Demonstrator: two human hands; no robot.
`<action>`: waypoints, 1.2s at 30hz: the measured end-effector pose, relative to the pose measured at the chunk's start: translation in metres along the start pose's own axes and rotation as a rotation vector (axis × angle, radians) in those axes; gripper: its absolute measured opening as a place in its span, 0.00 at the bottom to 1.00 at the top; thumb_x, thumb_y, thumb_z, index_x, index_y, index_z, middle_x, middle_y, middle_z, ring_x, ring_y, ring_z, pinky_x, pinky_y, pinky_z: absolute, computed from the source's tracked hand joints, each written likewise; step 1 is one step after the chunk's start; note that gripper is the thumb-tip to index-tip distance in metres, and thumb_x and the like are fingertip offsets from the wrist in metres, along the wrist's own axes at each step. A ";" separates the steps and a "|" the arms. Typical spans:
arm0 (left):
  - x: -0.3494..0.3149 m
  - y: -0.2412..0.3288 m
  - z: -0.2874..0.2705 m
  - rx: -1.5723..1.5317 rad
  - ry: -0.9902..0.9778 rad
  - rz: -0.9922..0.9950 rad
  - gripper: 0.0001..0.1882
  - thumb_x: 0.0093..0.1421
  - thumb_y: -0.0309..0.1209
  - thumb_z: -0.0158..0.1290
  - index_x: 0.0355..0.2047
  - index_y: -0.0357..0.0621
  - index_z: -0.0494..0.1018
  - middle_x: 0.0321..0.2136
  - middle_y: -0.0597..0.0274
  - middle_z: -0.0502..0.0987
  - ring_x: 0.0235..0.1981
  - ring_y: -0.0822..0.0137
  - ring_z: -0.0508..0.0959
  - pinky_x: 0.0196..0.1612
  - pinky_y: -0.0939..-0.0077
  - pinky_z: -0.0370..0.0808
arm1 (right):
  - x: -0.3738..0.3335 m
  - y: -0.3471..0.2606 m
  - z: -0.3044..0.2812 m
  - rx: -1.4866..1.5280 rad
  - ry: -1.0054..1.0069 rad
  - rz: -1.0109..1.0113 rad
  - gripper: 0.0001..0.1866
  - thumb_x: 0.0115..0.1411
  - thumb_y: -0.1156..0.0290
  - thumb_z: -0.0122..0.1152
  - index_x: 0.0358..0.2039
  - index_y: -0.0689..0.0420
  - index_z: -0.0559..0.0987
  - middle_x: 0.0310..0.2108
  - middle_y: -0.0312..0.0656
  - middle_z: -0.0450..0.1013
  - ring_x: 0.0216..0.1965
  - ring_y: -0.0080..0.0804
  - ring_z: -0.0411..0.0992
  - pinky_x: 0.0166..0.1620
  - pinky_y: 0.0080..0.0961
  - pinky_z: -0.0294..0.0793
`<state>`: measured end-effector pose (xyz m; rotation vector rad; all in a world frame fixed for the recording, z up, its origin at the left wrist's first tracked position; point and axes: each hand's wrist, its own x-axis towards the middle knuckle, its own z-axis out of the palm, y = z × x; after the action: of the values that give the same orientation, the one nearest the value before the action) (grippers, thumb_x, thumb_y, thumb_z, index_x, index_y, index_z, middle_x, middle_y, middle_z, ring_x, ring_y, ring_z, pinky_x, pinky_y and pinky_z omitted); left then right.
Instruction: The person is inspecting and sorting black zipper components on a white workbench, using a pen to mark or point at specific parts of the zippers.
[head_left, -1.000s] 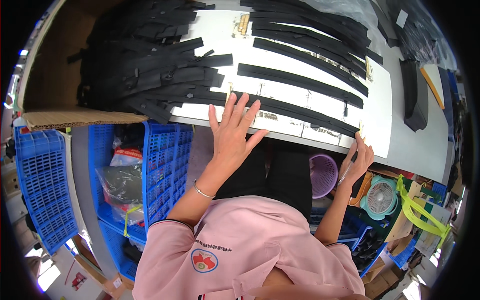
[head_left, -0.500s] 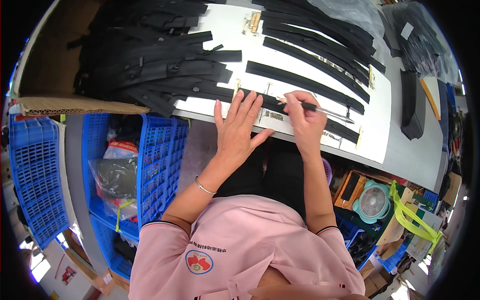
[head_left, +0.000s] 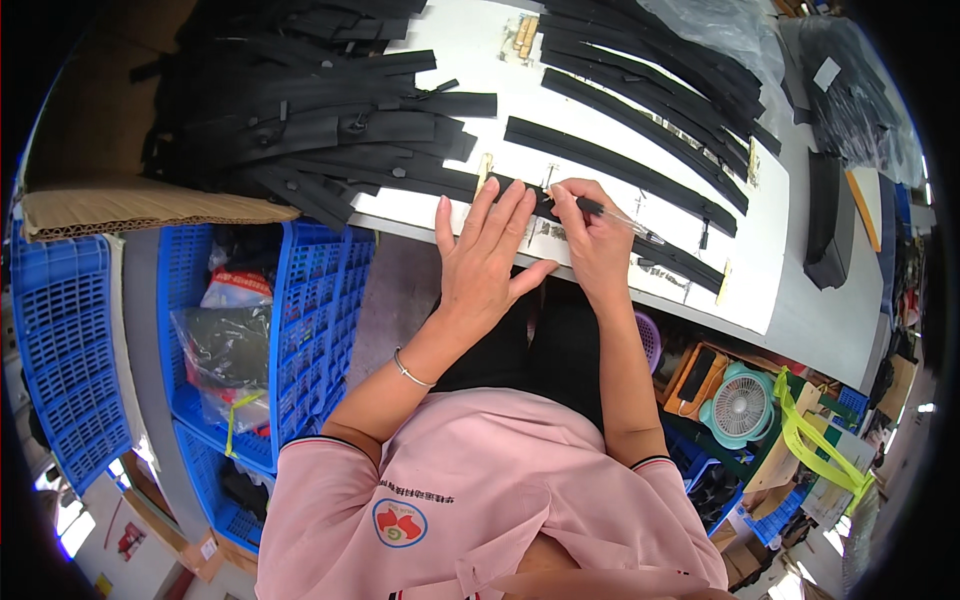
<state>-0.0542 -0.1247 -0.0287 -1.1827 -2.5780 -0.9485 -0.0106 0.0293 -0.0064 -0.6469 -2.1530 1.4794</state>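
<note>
Pinning a black strip (head_left: 685,262) along the near edge of a white board (head_left: 760,250) leaves several ways to slip, taken from the left.

Beyond the board's left side stands a cardboard box (head_left: 160,212), with a pile of black strips (head_left: 300,130) spilling from it onto the board's left part. The loose ends reach close to the left hand; a knock to the box could push one under the fingers and muddle it with the pinned strip.

At the board's near left, the left hand (head_left: 483,258) lies flat, fingers slightly parted and thumb well out, grasping nothing, fingertips on the strip beside a small left guide (head_left: 485,170). Light or uneven pressure might let the cloth creep or ripple there.

Near the middle of the board's near edge, the right hand (head_left: 600,245) has thumb and fingers closed round a pen (head_left: 590,206), its tip down by the strip; whether it touches, I cannot tell. A skid could put a mark off line, or on the board itself, and the two hands sit near enough to bump.

Toward the board's near right, the strip's far end lies by a right guide (head_left: 725,282) with no hand on it, so a tug from the middle could swing it out of line.
</note>
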 end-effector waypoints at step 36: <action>0.003 0.005 -0.006 0.082 -0.125 0.025 0.35 0.57 0.48 0.66 0.65 0.60 0.73 0.69 0.59 0.65 0.73 0.53 0.58 0.71 0.35 0.37 | -0.015 0.031 -0.093 -0.043 0.245 -0.038 0.09 0.68 0.70 0.64 0.33 0.63 0.84 0.21 0.32 0.76 0.23 0.12 0.68 0.26 0.13 0.64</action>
<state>-0.0535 -0.1239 -0.0200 -1.2881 -2.6624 -0.7798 0.0606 0.0979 -0.0072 -0.7557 -2.0016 1.2660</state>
